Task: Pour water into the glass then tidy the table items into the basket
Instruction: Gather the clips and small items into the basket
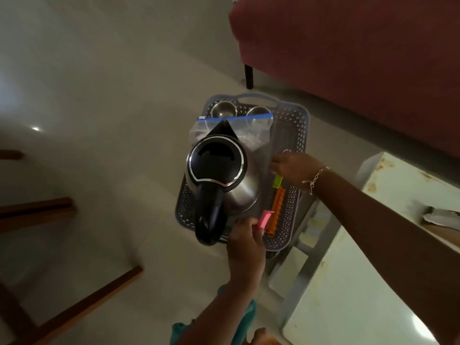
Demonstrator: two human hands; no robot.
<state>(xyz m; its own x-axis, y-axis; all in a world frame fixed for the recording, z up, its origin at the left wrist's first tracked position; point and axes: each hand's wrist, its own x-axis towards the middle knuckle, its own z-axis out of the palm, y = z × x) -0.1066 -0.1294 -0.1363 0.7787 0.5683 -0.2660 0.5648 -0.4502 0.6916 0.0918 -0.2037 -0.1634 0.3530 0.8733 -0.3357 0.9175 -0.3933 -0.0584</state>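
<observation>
**Kettle and clips in the basket, both hands reaching in**

A grey lattice basket [297,135] sits on the pale floor, beside a white table [388,185] on the right. A steel kettle [219,178] with a black lid and handle stands in it, spout pointing away from the person, over a clear zip bag [251,135] with a blue seal. Two small steel cups [223,109] lie at the basket's far end.

The left hand [246,245] is at the near edge of the basket, just beside the kettle's handle, its fingers closed around one end of a pink clip [265,219]. An orange clip [277,210] lies along the basket floor, touching the pink one.

The right hand [293,168], wearing a bracelet and a ring, reaches in over the right side, fingers curled downward near the bag's edge. A green clip [278,181] shows just under its palm; I cannot tell whether the hand grips it
</observation>
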